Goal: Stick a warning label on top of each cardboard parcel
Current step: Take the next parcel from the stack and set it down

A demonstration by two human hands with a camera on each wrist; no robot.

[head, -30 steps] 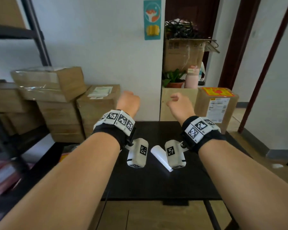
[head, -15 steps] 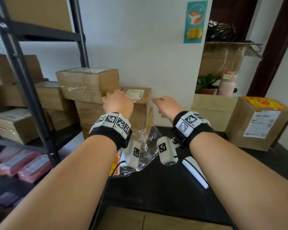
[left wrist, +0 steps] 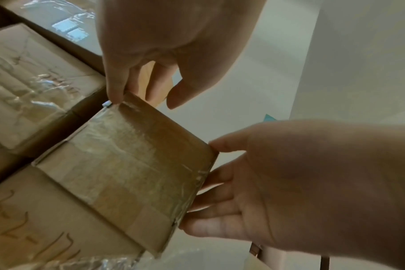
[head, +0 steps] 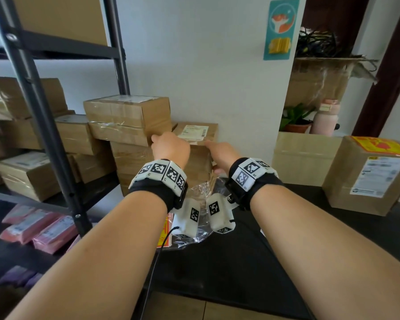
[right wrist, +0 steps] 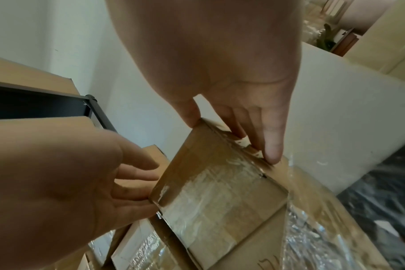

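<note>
A taped cardboard parcel (head: pixel 194 135) with a white shipping slip on top sits on a stack of boxes against the wall. My left hand (head: pixel 169 146) touches its left side; thumb at the near top corner (left wrist: pixel 115 96), fingers fairly straight. My right hand (head: pixel 219 151) lies along its right side, thumb on the top edge (right wrist: pixel 192 118), fingers (right wrist: pixel 273 155) straight. The parcel's taped face (left wrist: pixel 136 164) shows between both hands. Another parcel (head: pixel 365 179), bearing a yellow-red warning label (head: pixel 379 144), stands on the table at right. Yellow-red labels (head: pixel 165 229) peek out below my left wrist.
A black metal shelf post (head: pixel 51 135) stands left, with taped boxes (head: pixel 28 176) and pink packets (head: pixel 39 229) behind it. Crumpled clear plastic (head: pixel 201 192) lies on the black table (head: pixel 217 269). A larger box (head: pixel 129 116) abuts the parcel's left. A plant and pink bottle (head: pixel 326 121) stand far right.
The head view has swung left toward the box stack. Both hands have reached forward from above the table and now touch the sides of the parcel with the white slip.
</note>
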